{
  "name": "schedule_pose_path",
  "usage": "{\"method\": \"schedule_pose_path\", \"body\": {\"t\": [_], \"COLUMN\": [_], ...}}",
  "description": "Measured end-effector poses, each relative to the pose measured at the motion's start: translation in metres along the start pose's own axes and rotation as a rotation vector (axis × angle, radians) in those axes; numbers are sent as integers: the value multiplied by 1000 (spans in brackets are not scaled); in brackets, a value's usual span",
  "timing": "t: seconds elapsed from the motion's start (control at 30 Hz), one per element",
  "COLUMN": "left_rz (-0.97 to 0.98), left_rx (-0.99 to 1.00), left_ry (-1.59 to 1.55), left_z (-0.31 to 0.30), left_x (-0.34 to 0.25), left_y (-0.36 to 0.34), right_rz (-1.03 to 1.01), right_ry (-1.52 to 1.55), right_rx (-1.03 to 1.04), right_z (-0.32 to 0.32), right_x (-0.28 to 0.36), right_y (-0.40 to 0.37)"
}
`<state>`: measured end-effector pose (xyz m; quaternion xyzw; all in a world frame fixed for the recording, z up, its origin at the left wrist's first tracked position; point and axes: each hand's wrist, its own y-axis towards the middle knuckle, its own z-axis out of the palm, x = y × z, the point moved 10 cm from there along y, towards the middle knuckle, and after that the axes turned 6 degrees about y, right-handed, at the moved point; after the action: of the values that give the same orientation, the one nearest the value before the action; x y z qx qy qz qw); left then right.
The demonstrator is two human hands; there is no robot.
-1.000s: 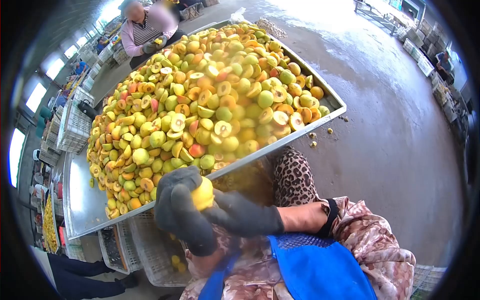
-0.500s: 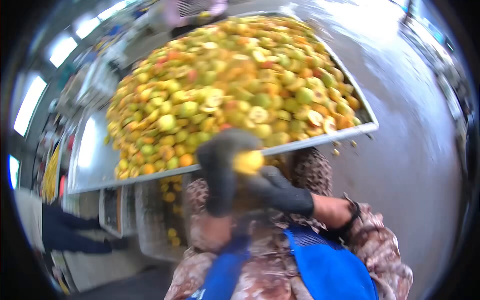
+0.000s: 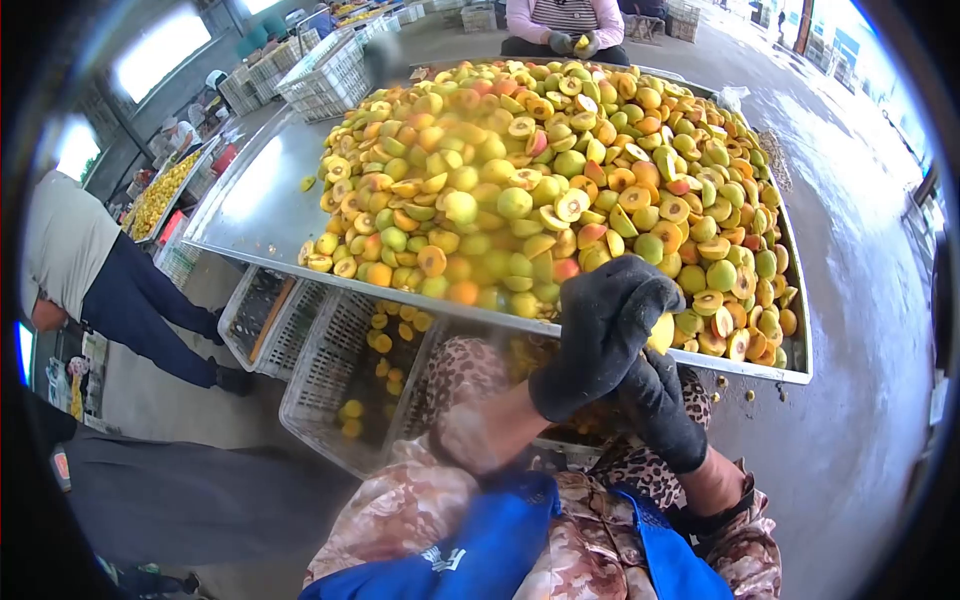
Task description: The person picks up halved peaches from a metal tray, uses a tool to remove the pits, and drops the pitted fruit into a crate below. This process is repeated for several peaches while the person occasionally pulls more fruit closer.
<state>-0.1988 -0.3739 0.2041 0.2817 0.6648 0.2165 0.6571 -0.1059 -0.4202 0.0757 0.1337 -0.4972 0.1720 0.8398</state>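
My left hand point(image 3: 612, 335), in a black glove, is closed in a fist at the front edge of a metal tray table point(image 3: 480, 318). Just below it, my right hand point(image 3: 662, 410), also black-gloved, presses up against it with bent fingers. A yellow peach point(image 3: 661, 333) shows between the two hands, gripped by both; most of it is covered. Whether a tool is in either hand is hidden. Beyond them lies a big heap of halved peaches point(image 3: 572, 205), yellow, green and reddish, several with brown hollows facing up.
Below the tray stand plastic crates point(image 3: 300, 415), one holding a few peach halves. A co-worker point(image 3: 565, 25) with gloved hands sits across the heap. Another person point(image 3: 90, 250) stands at left. White crates point(image 3: 325, 75) are stacked at the back left. Small bits point(image 3: 750, 395) lie on the floor.
The view has swung and sharpened, so more of the room and the co-worker across show. My hands appear farther right, still together around the yellow peach.
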Motion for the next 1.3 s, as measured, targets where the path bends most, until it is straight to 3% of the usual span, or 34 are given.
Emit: {"method": "schedule_pose_path", "body": {"t": [0.13,0.17,0.27,0.33,0.4,0.5,0.6,0.7,0.73,0.8,0.83,0.9,0.93,1.0,1.03,1.1,1.13,1.17,1.2,1.3], "left_rz": [92,256,419,189,-139,138,277,-235,-416,-325,-160,165,228,-26,-106,-231,-284,-106,-95,-68], "left_rx": [208,172,162,226,296,224,162,192,151,188,182,108,110,155,198,290,347,395,437,467], "left_ry": [-68,97,290,43,-139,150,226,-108,-252,-145,-32,213,243,36,-76,-301,-416,-249,-262,-334], "left_z": [18,15,9,7,10,5,4,5,5,6,8,12,12,15,19,25,29,30,34,32], "left_x": [0,-13,-54,-30,5,0,-16,47,72,62,29,-38,-56,-20,-8,11,11,-9,-11,-15], "left_y": [9,7,5,14,11,-2,-5,-18,-29,-27,-17,-4,1,-1,-2,-4,-7,-4,-5,-10], "right_rz": [-135,-98,66,27,83,91,-120,-236,-160,-54,-181,-255,-290,-359,-333,-422,-519,-515,-514,-319], "right_ry": [5,-86,108,-7,51,-74,-271,-685,-480,-41,-260,-244,-287,-372,-266,-384,-591,-652,-712,-497], "right_rx": [23,0,32,29,-2,20,46,94,45,-88,-107,38,36,26,-6,23,67,107,148,200], "right_z": [-3,-3,7,31,11,10,14,22,9,-15,-11,14,16,20,18,21,30,32,33,10], "right_x": [5,7,8,28,2,5,14,2,-17,-53,-42,18,17,16,12,29,40,35,30,-7], "right_y": [3,4,-6,0,3,11,11,18,17,13,16,2,1,-2,-2,1,-5,-7,-9,5]}}
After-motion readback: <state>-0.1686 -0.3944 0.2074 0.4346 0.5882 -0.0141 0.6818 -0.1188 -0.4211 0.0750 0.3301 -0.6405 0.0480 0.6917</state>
